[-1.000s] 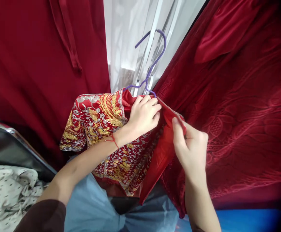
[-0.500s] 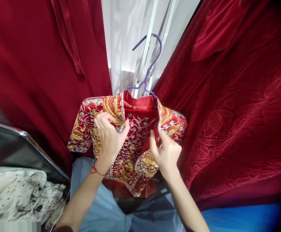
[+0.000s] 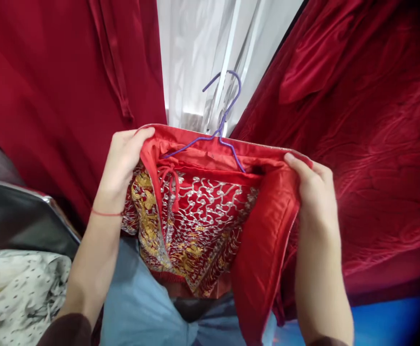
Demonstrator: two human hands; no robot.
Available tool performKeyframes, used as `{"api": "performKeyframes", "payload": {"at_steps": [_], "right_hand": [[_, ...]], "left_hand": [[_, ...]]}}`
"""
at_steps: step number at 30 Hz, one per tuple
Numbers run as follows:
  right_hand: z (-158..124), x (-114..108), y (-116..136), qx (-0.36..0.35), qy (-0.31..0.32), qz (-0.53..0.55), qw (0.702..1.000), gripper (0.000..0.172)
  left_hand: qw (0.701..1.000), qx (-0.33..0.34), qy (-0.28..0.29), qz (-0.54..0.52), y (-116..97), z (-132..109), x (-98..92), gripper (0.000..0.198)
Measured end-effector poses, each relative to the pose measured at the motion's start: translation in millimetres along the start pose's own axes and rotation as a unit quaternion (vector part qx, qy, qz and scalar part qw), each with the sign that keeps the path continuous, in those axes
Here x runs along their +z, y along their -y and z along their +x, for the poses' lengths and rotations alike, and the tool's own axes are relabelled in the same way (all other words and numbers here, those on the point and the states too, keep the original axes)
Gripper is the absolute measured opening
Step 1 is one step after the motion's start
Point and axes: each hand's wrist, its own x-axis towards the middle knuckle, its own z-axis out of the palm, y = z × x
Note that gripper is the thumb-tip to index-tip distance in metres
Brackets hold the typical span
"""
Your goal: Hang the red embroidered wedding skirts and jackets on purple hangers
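Observation:
A red jacket with gold and silver embroidery is spread wide at its collar, its plain red lining showing. My left hand pinches the collar's left end, thumb on top. Gripping the other end is my right hand, its fingers hidden behind the cloth. Between them, a purple hanger has its shoulders inside the jacket and its hook rising above the collar. Within the opening lies a second embroidered red piece, with a red tie cord at its upper left.
Red curtains or drapes hang on the left and right, with white sheer cloth between. A dark chair back and spotted pale fabric are at lower left. My legs in blue trousers are below.
My hands have moved apart and up along the collar, pulling the jacket open. Its right front is now turned outward, exposing the lining, and more of the hanger shows.

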Motion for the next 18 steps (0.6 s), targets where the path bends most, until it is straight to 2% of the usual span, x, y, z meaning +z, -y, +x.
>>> {"api": "performKeyframes", "payload": {"at_steps": [2, 5, 7, 9, 13, 15, 18], "right_hand": [[-1.0, 0.8, 5.0, 0.011, -0.007, 0.021, 1.000, 0.027], [-13.8, 7.5, 4.0, -0.071, -0.051, 0.028, 0.996, 0.026], [-20.3, 13.5, 0.0, -0.141, -0.081, -0.020, 0.987, 0.027], [-21.2, 18.4, -2.8, -0.181, -0.096, -0.078, 0.976, 0.031], [-13.9, 21.4, 0.2, -0.216, -0.130, -0.099, 0.963, 0.037], [-12.3, 20.6, 4.5, -0.248, -0.157, -0.131, 0.947, 0.040], [-19.7, 18.1, 13.3, -0.270, -0.155, -0.182, 0.933, 0.043]], "left_hand": [[0.999, -0.014, 0.005, -0.029, -7.0, 6.5, 4.1, 0.025], [0.999, -0.012, 0.008, -0.034, -15.9, -0.3, 5.0, 0.025], [1.000, 0.004, -0.002, -0.013, -21.0, -6.2, 2.0, 0.028], [1.000, 0.022, -0.012, 0.020, -26.3, -7.5, -1.3, 0.031], [0.999, 0.021, 0.012, 0.042, -37.0, -0.9, -3.9, 0.030], [0.999, 0.022, 0.026, 0.037, -40.4, 0.8, -4.7, 0.033], [0.996, 0.033, 0.043, 0.071, -41.5, -5.8, -7.4, 0.040]]}}
